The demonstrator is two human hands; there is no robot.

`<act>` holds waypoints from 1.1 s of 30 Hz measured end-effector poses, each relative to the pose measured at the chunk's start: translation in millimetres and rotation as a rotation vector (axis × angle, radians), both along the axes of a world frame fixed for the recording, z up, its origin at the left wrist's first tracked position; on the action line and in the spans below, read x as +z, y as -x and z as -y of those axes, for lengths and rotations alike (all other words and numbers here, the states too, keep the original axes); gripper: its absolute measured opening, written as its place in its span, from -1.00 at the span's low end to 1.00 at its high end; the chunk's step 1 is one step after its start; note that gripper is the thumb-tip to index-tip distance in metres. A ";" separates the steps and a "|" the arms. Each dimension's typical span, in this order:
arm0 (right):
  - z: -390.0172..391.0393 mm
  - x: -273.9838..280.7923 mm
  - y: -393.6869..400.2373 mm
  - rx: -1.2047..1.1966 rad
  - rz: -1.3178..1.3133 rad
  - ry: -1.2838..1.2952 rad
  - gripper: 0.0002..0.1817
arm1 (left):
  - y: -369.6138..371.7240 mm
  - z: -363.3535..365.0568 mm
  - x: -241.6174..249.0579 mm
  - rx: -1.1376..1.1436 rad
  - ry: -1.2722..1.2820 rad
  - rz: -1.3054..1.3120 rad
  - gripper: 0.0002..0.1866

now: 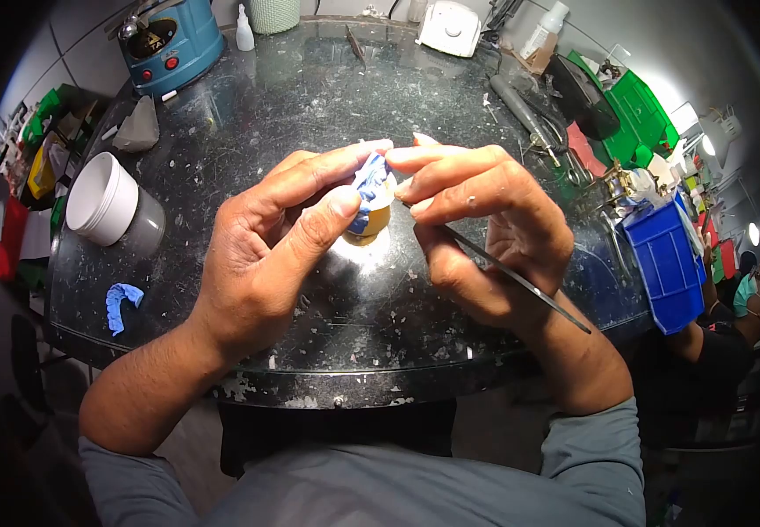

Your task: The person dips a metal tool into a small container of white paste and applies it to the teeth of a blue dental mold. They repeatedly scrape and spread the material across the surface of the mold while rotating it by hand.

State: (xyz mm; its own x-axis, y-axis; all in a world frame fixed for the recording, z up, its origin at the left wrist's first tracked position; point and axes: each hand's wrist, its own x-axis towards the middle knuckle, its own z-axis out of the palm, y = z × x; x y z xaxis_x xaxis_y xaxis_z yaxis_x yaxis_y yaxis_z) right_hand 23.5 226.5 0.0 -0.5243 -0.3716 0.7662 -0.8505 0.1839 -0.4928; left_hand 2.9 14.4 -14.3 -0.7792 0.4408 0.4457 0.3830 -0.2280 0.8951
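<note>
Between my hands, at the table's middle, is a small dental model [381,222] in white and yellow with a crumpled blue piece of impression material [370,182] on it. My left hand [279,233] is closed around it, its thumb pressing on the blue material. My right hand [489,224] pinches a thin dark metal hand tool [520,278] whose shank slants down toward my wrist. The tool's working end is hidden behind my right fingers, close beside the model. A separate curved blue dental impression [122,305] lies at the left on the black table [222,167].
A white tub [102,200] stands left with a clear cup [144,224] beside it. Behind is a blue machine [172,48]. At right are a cable-fed handpiece [520,110], scissors [579,167], a blue bin [663,268] and a green bin [639,114]. Another person [722,342] sits far right.
</note>
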 end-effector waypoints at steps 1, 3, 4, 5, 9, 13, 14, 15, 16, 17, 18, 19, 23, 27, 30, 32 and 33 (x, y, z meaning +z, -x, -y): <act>0.3 0.0 0.4 0.001 0.001 -0.001 -0.68 | 0.1 0.3 0.6 -0.003 0.013 -0.015 -0.65; 0.8 -0.7 0.2 -0.026 -0.001 -0.005 -0.68 | -0.2 0.7 0.7 -0.006 0.026 -0.025 -0.65; 0.8 -0.8 0.0 -0.025 0.004 -0.004 -0.68 | -0.7 1.2 0.8 -0.015 0.039 0.009 -0.62; 0.4 -0.2 0.2 -0.010 0.000 -0.019 -0.68 | -1.2 1.7 1.0 -0.023 0.052 0.040 -0.59; 5.8 0.0 2.6 -0.078 -0.075 0.063 -0.73 | -1.1 0.9 1.7 -0.017 0.089 0.004 -0.59; 5.5 1.8 2.0 -0.055 -0.069 0.018 -0.73 | 1.0 0.7 -2.2 -0.043 -0.034 0.033 -0.65; 6.1 1.2 2.1 -0.065 -0.067 0.039 -0.73 | 1.9 1.1 -2.5 -0.058 -0.025 0.030 -0.65; 6.7 0.1 2.1 -0.075 -0.063 0.059 -0.74 | 2.4 1.4 -2.1 -0.058 -0.026 0.033 -0.65; 5.0 -0.8 1.5 -0.073 -0.058 0.059 -0.74 | 2.5 2.1 -1.1 -0.072 -0.001 0.046 -0.63; 1.9 -1.2 0.6 -0.034 -0.017 0.017 -0.71 | 1.9 2.7 -1.3 -0.086 0.024 0.060 -0.60; 0.4 -1.3 0.4 0.006 0.021 -0.023 -0.68 | 1.2 3.3 -2.1 -0.085 0.025 0.063 -0.60; 0.7 -1.2 1.0 0.006 0.018 -0.022 -0.68 | 1.2 3.5 -2.2 -0.084 0.020 0.065 -0.60; -0.8 1.6 0.9 0.001 -0.017 -0.037 -0.68 | 0.2 -0.9 -3.0 -0.049 -0.045 0.062 -0.66; -0.9 0.7 0.9 0.010 0.008 -0.028 -0.68 | 1.9 1.0 -2.2 -0.056 -0.037 0.064 -0.66; 5.5 2.3 3.4 -0.013 -0.063 0.026 -0.74 | 1.2 3.7 -1.3 -0.090 0.048 0.084 -0.59; 5.9 3.2 2.4 -0.012 -0.074 0.015 -0.74 | 1.2 4.1 -1.0 -0.082 0.027 0.118 -0.58; 5.6 4.4 2.1 -0.015 -0.087 0.002 -0.74 | 0.9 3.0 -1.0 -0.083 0.028 0.114 -0.58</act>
